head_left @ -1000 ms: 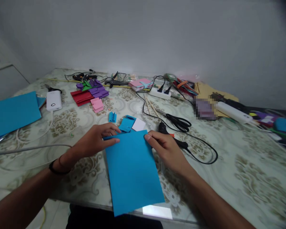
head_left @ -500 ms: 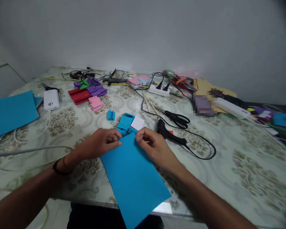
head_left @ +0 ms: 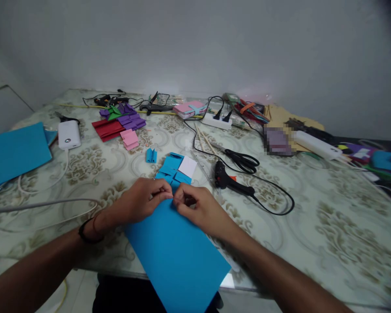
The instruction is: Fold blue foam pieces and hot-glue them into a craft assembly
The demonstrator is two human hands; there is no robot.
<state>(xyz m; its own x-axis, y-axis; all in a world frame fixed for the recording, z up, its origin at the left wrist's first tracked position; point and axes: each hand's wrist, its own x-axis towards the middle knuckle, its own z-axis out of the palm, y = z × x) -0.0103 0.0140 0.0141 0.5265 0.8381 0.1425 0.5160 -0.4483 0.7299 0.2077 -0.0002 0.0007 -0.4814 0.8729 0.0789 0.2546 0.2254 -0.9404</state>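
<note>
A large sheet of blue paper point(head_left: 179, 256) lies in front of me, its near end hanging past the table edge. My left hand point(head_left: 150, 198) pinches the sheet's far edge near the middle. Right beside it, my right hand point(head_left: 193, 204) pinches the same edge, and the fingertips of both hands nearly touch. Just beyond them sit blue folded paper pieces point(head_left: 169, 165), partly covered by my fingers, with a white paper square point(head_left: 187, 167) at their right. A small blue folded piece point(head_left: 151, 155) stands apart to the left.
A black glue gun point(head_left: 233, 182) and black-handled scissors point(head_left: 241, 161) lie to the right, with a looping cord. Red folded paper point(head_left: 107, 129), purple pieces point(head_left: 132, 121) and a pink piece point(head_left: 129, 139) lie back left. A white power strip point(head_left: 217, 121) stands behind.
My hands have drawn closer together along the sheet's far edge and slightly toward me. The sheet has shifted a little left and nearer, uncovering more of the folded pieces.
</note>
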